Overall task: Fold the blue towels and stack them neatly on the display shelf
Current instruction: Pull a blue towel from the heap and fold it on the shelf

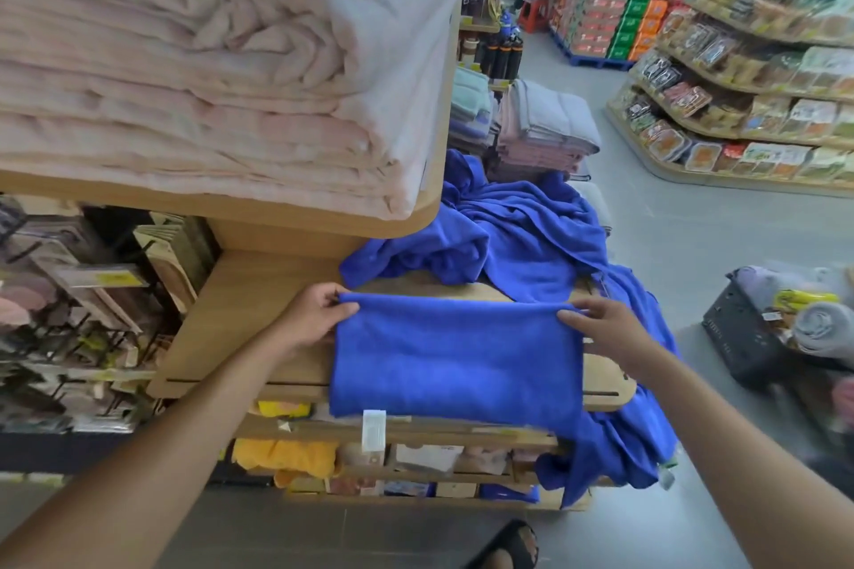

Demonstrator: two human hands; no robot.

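A folded blue towel [455, 356] lies flat on the wooden display shelf [245, 319], its near edge hanging over the front with a white tag. My left hand [314, 314] pinches its far left corner. My right hand [600, 326] rests with fingers on its far right corner. Behind it a heap of unfolded blue towels [513, 236] is piled on the shelf and spills down the right side toward the floor.
A thick stack of pink blankets [208, 74] sits on the upper shelf overhanging the left. Folded grey and pink towels [545, 129] stand behind the heap. A dark basket [748, 337] with rolled cloth is on the floor at right. Snack shelves line the aisle; a person sits far back.
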